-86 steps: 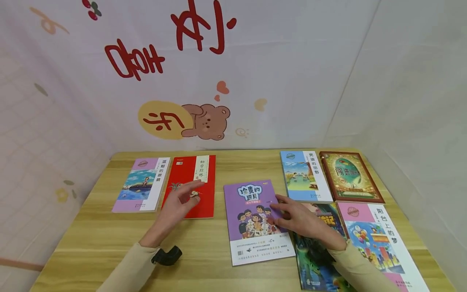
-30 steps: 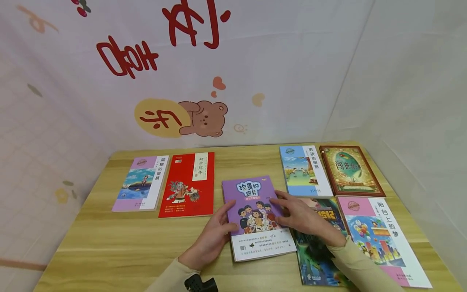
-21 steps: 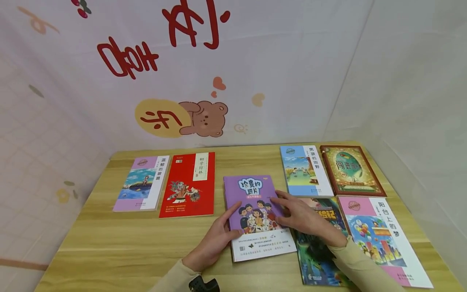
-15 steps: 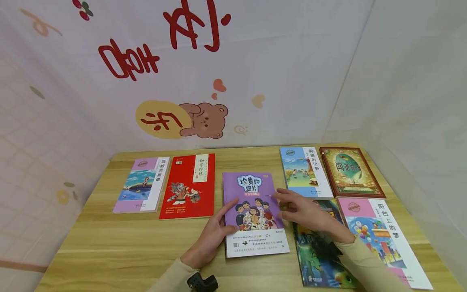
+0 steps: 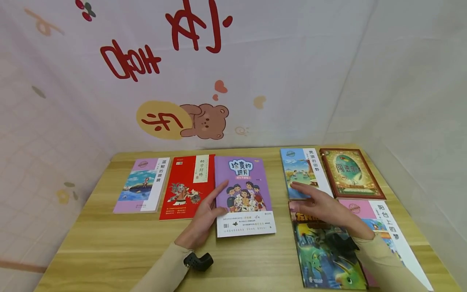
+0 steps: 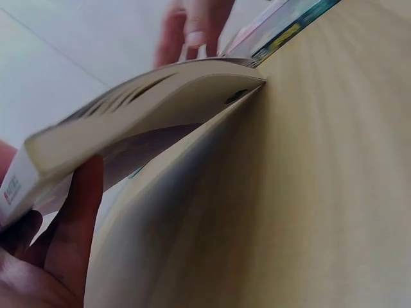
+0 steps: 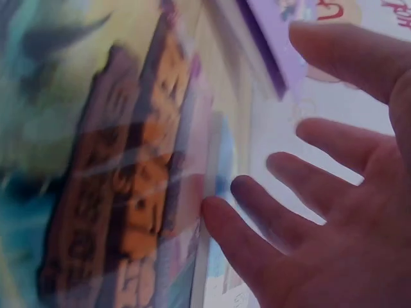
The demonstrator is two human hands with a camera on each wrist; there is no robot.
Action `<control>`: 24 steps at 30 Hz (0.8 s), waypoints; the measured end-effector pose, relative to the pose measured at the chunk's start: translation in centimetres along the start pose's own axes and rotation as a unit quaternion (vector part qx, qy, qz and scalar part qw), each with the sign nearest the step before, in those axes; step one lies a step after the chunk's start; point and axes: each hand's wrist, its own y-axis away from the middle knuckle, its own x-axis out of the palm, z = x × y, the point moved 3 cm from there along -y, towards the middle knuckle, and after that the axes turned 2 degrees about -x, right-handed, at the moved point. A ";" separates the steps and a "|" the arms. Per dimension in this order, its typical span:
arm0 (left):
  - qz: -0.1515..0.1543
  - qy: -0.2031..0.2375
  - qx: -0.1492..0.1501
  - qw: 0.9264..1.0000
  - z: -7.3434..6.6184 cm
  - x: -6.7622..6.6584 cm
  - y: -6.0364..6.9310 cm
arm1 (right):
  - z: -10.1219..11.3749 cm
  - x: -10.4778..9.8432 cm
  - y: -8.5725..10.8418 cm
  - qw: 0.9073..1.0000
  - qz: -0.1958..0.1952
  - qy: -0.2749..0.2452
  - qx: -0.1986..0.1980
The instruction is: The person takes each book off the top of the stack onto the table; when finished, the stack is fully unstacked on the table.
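Note:
My left hand (image 5: pixel 202 221) grips a purple paperback book (image 5: pixel 246 190) by its left edge, thumb on the cover. In the left wrist view, fingers (image 6: pixel 77 218) of that hand reach under the book's pages (image 6: pixel 148 109), and the book slants, with its near side lifted off the table. The cover shows a group of cartoon children above a white band. My right hand (image 5: pixel 326 210) holds nothing; its fingers (image 7: pixel 327 147) are spread, over the top of a dinosaur-picture book (image 5: pixel 321 251). Whether it touches that book is unclear.
A red book (image 5: pixel 187 190) lies right beside the purple one, with a pink-and-white book (image 5: pixel 142 184) further left. At right lie a blue-and-white book (image 5: pixel 303 170), a brown-framed book (image 5: pixel 352 172) and another pink-and-white book (image 5: pixel 395 239). A printed cloth (image 5: pixel 292 73) hangs behind the wooden table (image 5: pixel 120 251).
The left hand reached the purple book and has moved it leftward and back, up against the red book. My right hand has let go and drawn away to the right.

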 end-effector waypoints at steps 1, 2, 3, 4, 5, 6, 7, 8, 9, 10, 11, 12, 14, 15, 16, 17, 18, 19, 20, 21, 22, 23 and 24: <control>0.000 -0.002 0.004 1.000 -0.2 -0.1 -0.2 | -0.2 0.0 0.1 1.000 0.011 -0.007 0.001; 0.001 -0.001 0.006 1.000 -0.4 -0.1 -0.4 | -0.4 0.0 0.1 1.000 0.021 -0.016 0.002; 0.003 -0.002 0.011 1.000 -0.6 -0.1 -0.7 | -0.6 0.0 0.2 0.999 0.031 -0.024 0.001; 0.005 -0.003 0.014 1.000 -0.8 -0.1 -0.9 | -0.7 0.0 0.2 0.999 0.039 -0.032 0.000; 0.009 -0.005 0.018 1.000 -1.0 -0.1 -1.2 | -0.8 0.0 0.2 0.998 0.045 -0.035 0.000; 0.012 -0.007 0.020 1.000 -1.2 0.0 -1.4 | -1.0 0.0 0.2 0.998 0.051 -0.037 0.000; 0.015 -0.009 0.023 1.000 -1.4 0.0 -1.6 | -1.1 0.1 0.2 0.998 0.054 -0.034 -0.002; 0.017 -0.010 0.024 1.000 -1.6 0.1 -1.8 | -1.1 0.1 0.2 0.998 0.055 -0.032 -0.003; 0.017 -0.014 0.024 0.999 -1.7 0.1 -2.1 | -1.2 0.1 0.2 0.998 0.055 -0.024 -0.005; 0.018 -0.018 0.024 0.999 -1.8 0.1 -2.3 | -1.3 0.2 0.2 0.998 0.054 -0.012 -0.006; 0.017 -0.023 0.024 0.999 -1.9 0.1 -2.5 | -1.3 0.2 0.2 0.999 0.052 0.001 -0.005; 0.016 -0.027 0.021 0.999 -1.9 0.1 -2.8 | -1.4 0.2 0.2 0.999 0.050 0.008 -0.005; 0.013 -0.038 0.015 0.999 -2.0 0.1 -3.3 | -1.4 0.3 0.2 0.999 0.048 0.024 -0.006; 0.007 -0.045 0.010 0.999 -2.0 0.0 -3.5 | -1.4 0.3 0.1 0.998 0.047 0.037 -0.009; 0.003 -0.052 0.008 0.999 -2.0 0.0 -3.8 | -1.4 0.3 0.1 0.998 0.046 0.044 -0.010; -0.004 -0.062 0.001 0.998 -2.0 0.0 -4.1 | -1.4 0.3 0.1 0.997 0.045 0.053 -0.012; -0.012 -0.075 -0.005 0.997 -2.0 -0.1 -4.3 | -1.3 0.3 0.1 0.997 0.045 0.057 -0.014; -0.021 -0.095 -0.010 0.995 -2.0 -0.1 -4.6 | -1.3 0.3 0.1 0.997 0.045 0.063 -0.016; -0.028 -0.113 -0.017 0.993 -2.0 -0.1 -4.8 | -1.3 0.3 0.2 0.997 0.045 0.066 -0.017; -0.036 -0.132 -0.026 0.990 -2.0 -0.1 -5.0 | -1.3 0.3 0.2 0.997 0.046 0.063 -0.017; -0.043 -0.153 -0.032 0.987 -1.9 -0.2 -5.2 | -1.3 0.3 0.2 0.997 0.047 0.056 -0.014; -0.052 -0.174 -0.041 0.983 -1.9 -0.2 -5.3 | -1.3 0.3 0.2 0.997 0.049 0.052 -0.014; -0.060 -0.192 -0.046 0.978 -1.8 -0.3 -5.4 | -1.3 0.3 0.2 0.998 0.050 0.042 -0.013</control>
